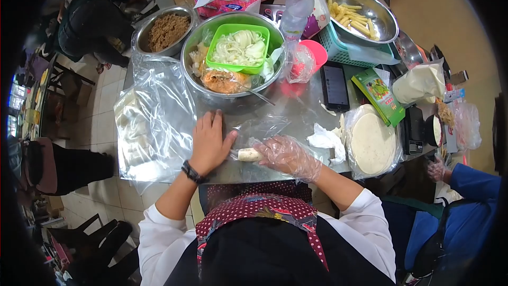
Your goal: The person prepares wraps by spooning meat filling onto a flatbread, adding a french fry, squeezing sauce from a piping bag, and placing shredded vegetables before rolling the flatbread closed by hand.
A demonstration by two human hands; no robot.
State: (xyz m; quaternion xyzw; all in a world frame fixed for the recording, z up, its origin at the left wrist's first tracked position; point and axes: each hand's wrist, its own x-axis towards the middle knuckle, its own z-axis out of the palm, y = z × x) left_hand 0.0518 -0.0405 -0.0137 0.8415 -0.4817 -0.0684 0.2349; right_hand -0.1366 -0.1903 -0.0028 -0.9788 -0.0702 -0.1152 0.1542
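My right hand [290,157], in a clear plastic glove, is closed around one end of a pale rolled wrap [250,154] near the table's front edge. Bare, with a dark wristband, my left hand [208,139] lies palm down with fingers stretched, its thumb pointing toward the roll. Thin clear plastic film [264,127] lies just beyond both hands. Left of my left hand, a large clear plastic sheet [174,100] covers several pale pieces. A stack of round flat wrappers [373,140] sits to the right of my right hand, with a crumpled white tissue [325,140] between.
Behind my hands stands a steel bowl [188,82] holding a green tub [262,30] of sliced onion. A bowl of brown filling [168,32], a water bottle [297,10], a phone [335,86] and a scale [414,135] surround it. A co-worker's gloved hand [437,170] is at right.
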